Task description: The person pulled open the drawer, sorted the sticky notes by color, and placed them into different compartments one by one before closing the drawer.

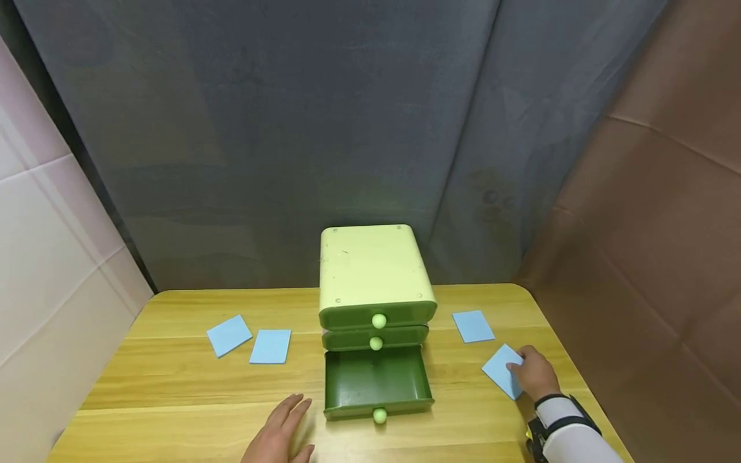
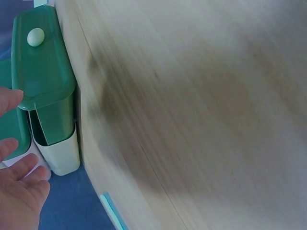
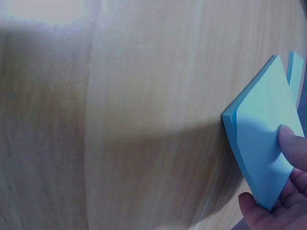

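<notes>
Currently right hand (image 1: 535,373) pinching blue pad (image 1: 502,372), left hand (image 1: 280,431) flat, fingers apart, beside open bottom drawer (image 1: 377,381).

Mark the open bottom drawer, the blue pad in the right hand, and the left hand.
open bottom drawer (image 1: 373,379): head view, on its bare inner floor.
blue pad (image 3: 261,139): right wrist view, on its top sheet, clear of the thumb.
left hand (image 1: 280,434): head view, on the back of the hand.

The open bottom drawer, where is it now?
In the head view, the open bottom drawer sticks out from the green cabinet at table centre, just right of the left hand.
</notes>
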Available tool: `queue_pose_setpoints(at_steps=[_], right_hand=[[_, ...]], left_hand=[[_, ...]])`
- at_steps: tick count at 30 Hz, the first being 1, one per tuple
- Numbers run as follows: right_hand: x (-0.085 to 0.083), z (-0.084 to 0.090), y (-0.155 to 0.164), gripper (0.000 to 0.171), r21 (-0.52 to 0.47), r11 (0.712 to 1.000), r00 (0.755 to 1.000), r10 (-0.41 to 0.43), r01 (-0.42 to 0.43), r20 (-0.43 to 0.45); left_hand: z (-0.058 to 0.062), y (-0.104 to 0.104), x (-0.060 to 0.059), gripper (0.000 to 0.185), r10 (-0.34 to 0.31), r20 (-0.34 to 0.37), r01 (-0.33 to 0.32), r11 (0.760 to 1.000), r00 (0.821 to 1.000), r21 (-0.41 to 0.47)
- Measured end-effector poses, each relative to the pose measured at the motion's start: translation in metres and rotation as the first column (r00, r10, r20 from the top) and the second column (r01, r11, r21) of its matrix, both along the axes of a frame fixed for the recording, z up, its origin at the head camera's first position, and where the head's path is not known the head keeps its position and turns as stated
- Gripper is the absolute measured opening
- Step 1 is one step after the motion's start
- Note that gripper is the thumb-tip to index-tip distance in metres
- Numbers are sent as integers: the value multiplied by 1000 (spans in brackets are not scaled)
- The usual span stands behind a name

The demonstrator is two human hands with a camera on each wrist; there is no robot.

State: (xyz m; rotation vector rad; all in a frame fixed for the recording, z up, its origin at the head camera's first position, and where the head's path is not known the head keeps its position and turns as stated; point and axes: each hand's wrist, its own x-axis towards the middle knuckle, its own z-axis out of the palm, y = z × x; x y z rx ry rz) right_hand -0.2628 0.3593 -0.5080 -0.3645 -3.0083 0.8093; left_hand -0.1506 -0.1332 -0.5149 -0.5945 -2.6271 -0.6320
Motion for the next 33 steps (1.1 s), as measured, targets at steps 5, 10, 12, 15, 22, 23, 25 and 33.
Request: queue_pose_setpoints(at_steps=[5, 10, 12, 15, 22, 23, 25, 33], right_hand=[[2, 6, -4, 30, -16, 1000, 1000, -11, 11, -6], [5, 10, -7, 30, -32, 999, 999, -21, 20, -33], [7, 14, -9, 27, -50, 999, 998, -18, 15, -55], [10, 20, -13, 24, -70, 998, 996, -7, 1, -92], [14, 32, -27, 16, -79, 996, 989, 23, -35, -148], [15, 34, -29, 15, -80, 996, 988, 25, -38, -153], [15, 38, -35, 15, -87, 995, 986, 27, -42, -162], [17, 53, -63, 13, -126, 989, 980, 57, -82, -193]], left_hand=[[3, 0, 1, 69, 11, 14, -11, 1000, 1000, 5], [3, 1, 2, 69, 20, 16, -20, 1000, 1000, 10], [2, 1, 2, 69, 22, -3, -22, 1000, 1000, 11], [1, 1, 3, 69, 20, -16, -20, 1000, 1000, 11], [0, 1, 4, 69, -1, 24, 1, 1000, 1000, 12], [0, 2, 4, 69, -6, 27, 5, 1000, 1000, 13], [-1, 1, 5, 70, -11, 27, 11, 1000, 1000, 14], [-6, 1, 4, 69, -15, -26, 15, 1000, 1000, -19]])
